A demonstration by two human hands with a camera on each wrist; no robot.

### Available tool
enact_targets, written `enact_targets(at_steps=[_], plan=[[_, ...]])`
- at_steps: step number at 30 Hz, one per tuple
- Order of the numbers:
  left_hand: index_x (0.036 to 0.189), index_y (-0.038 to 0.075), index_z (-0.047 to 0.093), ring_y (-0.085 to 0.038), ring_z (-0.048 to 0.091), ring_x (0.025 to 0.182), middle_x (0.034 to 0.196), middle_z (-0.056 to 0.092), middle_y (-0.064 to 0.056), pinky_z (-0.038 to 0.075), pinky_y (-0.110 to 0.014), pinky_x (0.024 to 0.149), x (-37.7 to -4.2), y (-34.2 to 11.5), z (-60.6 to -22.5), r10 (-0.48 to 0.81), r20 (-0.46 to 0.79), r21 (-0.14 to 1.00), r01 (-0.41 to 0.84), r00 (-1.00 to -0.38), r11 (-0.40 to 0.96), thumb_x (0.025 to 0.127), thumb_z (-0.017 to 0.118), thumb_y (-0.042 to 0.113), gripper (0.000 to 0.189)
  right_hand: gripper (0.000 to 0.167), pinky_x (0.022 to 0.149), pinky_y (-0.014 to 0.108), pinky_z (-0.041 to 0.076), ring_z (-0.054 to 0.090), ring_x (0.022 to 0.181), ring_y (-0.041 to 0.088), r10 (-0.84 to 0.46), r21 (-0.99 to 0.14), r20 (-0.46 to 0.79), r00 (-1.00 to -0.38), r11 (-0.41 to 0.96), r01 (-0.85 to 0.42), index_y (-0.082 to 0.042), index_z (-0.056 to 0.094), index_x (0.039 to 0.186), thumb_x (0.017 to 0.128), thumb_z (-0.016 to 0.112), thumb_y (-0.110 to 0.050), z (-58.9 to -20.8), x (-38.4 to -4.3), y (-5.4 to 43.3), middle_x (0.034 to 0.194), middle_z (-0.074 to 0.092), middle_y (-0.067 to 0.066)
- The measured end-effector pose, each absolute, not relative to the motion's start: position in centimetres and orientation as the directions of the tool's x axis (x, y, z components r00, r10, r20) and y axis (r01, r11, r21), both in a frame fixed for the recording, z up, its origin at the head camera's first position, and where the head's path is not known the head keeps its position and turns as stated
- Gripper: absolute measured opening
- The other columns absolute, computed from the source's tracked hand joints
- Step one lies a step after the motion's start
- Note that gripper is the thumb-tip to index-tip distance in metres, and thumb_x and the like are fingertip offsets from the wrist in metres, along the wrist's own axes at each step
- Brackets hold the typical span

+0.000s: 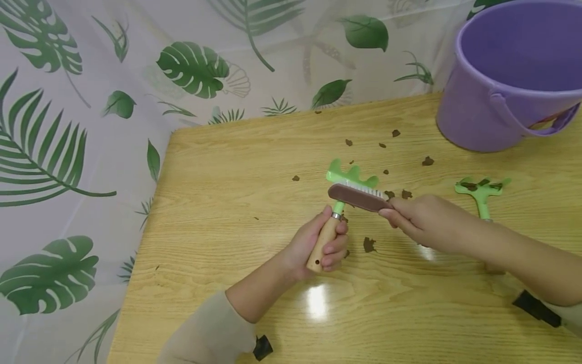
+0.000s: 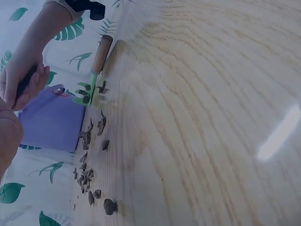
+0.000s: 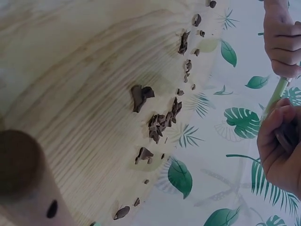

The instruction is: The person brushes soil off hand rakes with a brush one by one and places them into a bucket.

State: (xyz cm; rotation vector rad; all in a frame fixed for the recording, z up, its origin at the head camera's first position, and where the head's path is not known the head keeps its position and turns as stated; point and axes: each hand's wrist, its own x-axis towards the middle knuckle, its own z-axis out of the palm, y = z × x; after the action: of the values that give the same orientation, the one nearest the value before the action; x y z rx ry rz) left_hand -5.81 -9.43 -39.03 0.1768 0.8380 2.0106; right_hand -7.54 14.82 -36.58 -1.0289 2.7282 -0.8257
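My left hand point(image 1: 320, 242) grips the wooden handle of a small green hand rake point(image 1: 347, 174), its tines pointing away from me. In my right hand point(image 1: 423, 220) is a brush point(image 1: 359, 197) with a brown back and pale bristles. The bristles lie against the rake's green head, partly covering it. Both tools appear held above the table point(image 1: 218, 202). In the right wrist view, my left hand point(image 3: 284, 44) and right hand point(image 3: 280, 146) are close together at the right edge. The left wrist view shows my right hand point(image 2: 28, 77) around the dark brush handle.
Brown crumbs and flakes point(image 1: 370, 245) are scattered over the table. A second green rake point(image 1: 482, 194), with brown bits on its tines, lies at the right under my right forearm. The purple bucket point(image 1: 477, 111) stands at the back right. A leaf-patterned cloth point(image 1: 273, 55) hangs behind.
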Motion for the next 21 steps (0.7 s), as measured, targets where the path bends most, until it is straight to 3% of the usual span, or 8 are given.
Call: enact_targets(at_steps=[7, 13, 21], plan=[[0.077, 0.021, 0.045, 0.002, 0.045, 0.039, 0.05, 0.041, 0.013, 0.034, -0.01, 0.036, -5.5, -9.4, -39.3, 0.811, -0.231, 0.561, -0.755, -0.537, -0.34, 0.103, 0.016, 0.045, 0.046, 0.029, 0.04, 0.019, 0.026, 0.028, 0.044, 0.004, -0.594, -0.415, -0.009, -0.804, 0.734, -0.538, -0.012, 0.049, 0.076, 0.101, 0.046, -0.025, -37.1, -8.5, 14.4, 0.054, 0.034, -0.008], [0.077, 0.02, 0.047, 0.002, 0.046, 0.039, 0.049, 0.044, 0.013, 0.036, -0.009, 0.036, -5.4, -9.3, -39.8, 0.764, -0.284, 0.466, -0.78, -0.579, -0.418, 0.103, 0.024, 0.044, 0.043, 0.031, 0.041, 0.021, 0.025, 0.028, 0.044, 0.007, -0.577, -0.356, -0.035, -0.816, 0.77, -0.529, -0.011, 0.046, 0.071, 0.1, 0.049, -0.023, -37.9, -9.0, 13.9, 0.052, 0.031, -0.006], [0.076, 0.019, 0.049, 0.002, 0.048, 0.039, 0.048, 0.044, 0.012, 0.038, -0.009, 0.036, -5.4, -9.6, -39.9, 0.728, -0.309, 0.429, -0.773, -0.612, -0.468, 0.103, 0.024, 0.041, 0.043, 0.03, 0.041, 0.023, 0.027, 0.032, 0.043, 0.009, -0.563, -0.346, -0.087, -0.822, 0.791, -0.505, -0.012, 0.046, 0.071, 0.099, 0.05, -0.022, -38.3, -8.9, 14.4, 0.052, 0.034, -0.004]])
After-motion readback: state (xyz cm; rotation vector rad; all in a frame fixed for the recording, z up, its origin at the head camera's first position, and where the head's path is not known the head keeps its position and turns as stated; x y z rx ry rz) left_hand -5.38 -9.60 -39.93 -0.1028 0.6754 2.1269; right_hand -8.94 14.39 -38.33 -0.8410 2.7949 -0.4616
